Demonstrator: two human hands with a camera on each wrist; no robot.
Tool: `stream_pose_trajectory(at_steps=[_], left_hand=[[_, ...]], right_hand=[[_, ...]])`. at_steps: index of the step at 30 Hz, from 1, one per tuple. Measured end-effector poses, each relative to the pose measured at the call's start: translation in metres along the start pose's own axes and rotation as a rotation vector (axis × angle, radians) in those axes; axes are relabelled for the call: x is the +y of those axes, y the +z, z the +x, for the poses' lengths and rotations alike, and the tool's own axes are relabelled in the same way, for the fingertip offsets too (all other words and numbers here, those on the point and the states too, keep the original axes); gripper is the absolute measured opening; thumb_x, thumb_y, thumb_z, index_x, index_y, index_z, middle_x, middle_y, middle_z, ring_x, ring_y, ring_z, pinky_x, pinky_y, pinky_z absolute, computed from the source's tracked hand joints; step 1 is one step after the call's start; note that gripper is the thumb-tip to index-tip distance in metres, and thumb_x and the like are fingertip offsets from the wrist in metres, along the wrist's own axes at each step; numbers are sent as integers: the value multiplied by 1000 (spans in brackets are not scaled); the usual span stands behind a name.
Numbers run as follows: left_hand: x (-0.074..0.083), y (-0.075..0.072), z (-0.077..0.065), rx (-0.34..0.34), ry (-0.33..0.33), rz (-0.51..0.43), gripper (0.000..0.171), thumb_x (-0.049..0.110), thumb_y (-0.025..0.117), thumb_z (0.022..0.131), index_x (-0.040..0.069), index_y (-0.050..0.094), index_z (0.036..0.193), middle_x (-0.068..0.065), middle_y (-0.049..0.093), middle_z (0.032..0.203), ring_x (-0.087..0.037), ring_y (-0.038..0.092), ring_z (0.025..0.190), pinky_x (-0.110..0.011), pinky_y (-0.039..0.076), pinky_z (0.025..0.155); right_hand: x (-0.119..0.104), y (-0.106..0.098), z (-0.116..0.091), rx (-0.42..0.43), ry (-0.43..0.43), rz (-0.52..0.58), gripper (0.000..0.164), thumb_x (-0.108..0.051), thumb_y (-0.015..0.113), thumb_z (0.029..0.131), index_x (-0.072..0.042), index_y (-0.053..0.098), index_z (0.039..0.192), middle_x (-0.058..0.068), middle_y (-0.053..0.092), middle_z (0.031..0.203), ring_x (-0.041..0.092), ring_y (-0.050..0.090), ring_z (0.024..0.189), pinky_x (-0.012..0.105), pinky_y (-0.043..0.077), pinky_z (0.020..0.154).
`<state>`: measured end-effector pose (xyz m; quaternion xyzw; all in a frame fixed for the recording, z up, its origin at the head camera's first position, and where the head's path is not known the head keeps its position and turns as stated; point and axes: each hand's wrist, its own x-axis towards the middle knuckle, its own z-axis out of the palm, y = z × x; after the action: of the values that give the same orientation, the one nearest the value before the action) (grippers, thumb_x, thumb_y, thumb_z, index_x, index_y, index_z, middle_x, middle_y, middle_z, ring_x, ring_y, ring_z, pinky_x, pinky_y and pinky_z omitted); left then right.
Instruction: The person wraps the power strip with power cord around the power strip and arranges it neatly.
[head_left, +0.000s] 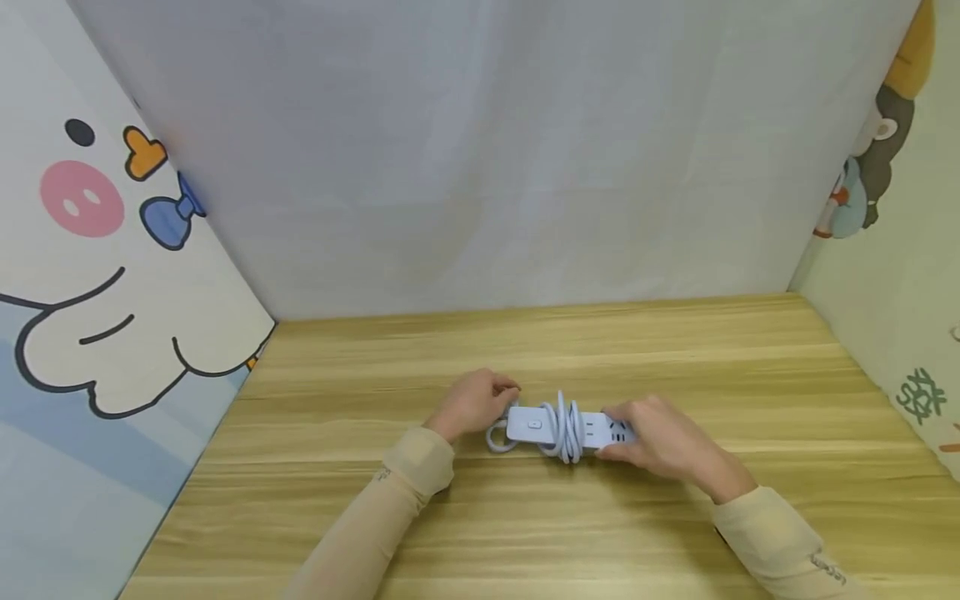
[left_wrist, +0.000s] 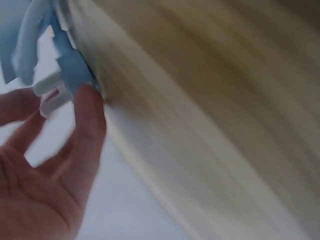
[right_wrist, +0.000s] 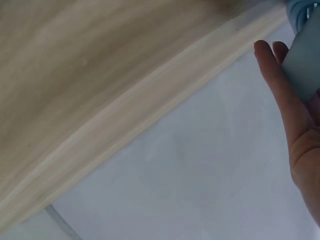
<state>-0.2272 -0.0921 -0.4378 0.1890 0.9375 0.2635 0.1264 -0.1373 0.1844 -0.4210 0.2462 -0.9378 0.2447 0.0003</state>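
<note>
A white power strip (head_left: 598,430) with its cord (head_left: 567,433) wound round the middle is at the centre of the wooden table. My right hand (head_left: 663,437) grips its right end, thumb on the near side and fingers on the far side. At the other end, my left hand (head_left: 474,403) is beside a loose loop of cord. In the left wrist view, its thumb and fingers pinch the plug (left_wrist: 72,70), whose prongs point toward the palm. The right wrist view shows only part of the strip (right_wrist: 304,62) against the right hand.
The wooden tabletop (head_left: 360,358) reaches back to a plain pale curtain (head_left: 480,167). A cartoon-printed panel (head_left: 150,300) stands on the left, and another printed panel (head_left: 900,292) stands on the right.
</note>
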Motion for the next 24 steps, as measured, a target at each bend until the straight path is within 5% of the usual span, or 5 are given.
stream_pose_trajectory(at_steps=[5,9,13,19,24], left_hand=[[-12,-2,-2,-97,103,-204,33,28,53,106,7,72,123,-14,70,123,-25,68,104,-42,59,91],[-19,-5,-4,-279,64,-537,46,39,47,108,2,67,126,-15,69,111,-23,71,84,-37,63,76],[-16,-2,-7,-390,50,-647,50,46,58,101,6,64,131,-12,70,113,-24,72,87,-38,63,80],[6,9,-14,-314,63,-659,46,38,73,94,8,68,128,-6,72,120,-18,69,91,-35,61,78],[27,19,-17,-225,136,-636,33,30,65,101,2,74,116,-2,69,92,-10,60,78,-25,56,68]], right_hand=[[3,-3,-4,70,33,5,28,-23,84,84,-4,74,102,-1,69,80,3,54,66,19,46,55],[7,-10,-6,127,51,17,33,-19,84,83,-1,74,108,2,72,81,4,55,65,19,48,54],[13,-17,-7,173,64,28,34,-21,83,84,-1,75,110,5,74,81,4,56,63,19,47,53],[19,-23,-8,224,41,26,38,-22,83,85,-1,74,116,10,77,89,5,62,65,19,50,53],[22,-22,-6,276,3,23,41,-23,83,85,-4,74,119,9,78,89,1,60,62,18,49,52]])
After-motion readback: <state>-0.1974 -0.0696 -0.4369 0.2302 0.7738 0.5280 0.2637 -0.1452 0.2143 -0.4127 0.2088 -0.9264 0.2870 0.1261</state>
